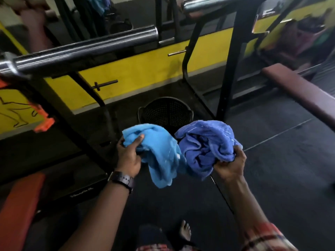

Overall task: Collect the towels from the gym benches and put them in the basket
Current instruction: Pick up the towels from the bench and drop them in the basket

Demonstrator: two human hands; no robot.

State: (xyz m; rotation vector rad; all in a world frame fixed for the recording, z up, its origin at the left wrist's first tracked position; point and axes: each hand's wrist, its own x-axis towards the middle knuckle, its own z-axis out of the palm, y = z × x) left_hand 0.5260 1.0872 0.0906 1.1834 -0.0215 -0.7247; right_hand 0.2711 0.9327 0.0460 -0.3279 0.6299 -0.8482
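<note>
A bunched light blue towel (157,151) hangs from my left hand (129,156), which is shut on its upper left part. My right hand (231,164) grips a crumpled darker blue towel (204,145) from below on the right. Both towels are held side by side in the air, just in front of and above a black perforated basket (165,111) that stands on the dark floor. The towels hide the basket's near rim. What the basket holds inside is too dark to tell.
A barbell (81,49) on a black rack crosses the upper left; a second bar (217,4) sits top right. A maroon bench (299,91) lies to the right, an orange bench (20,209) at lower left. A yellow wall runs behind the basket.
</note>
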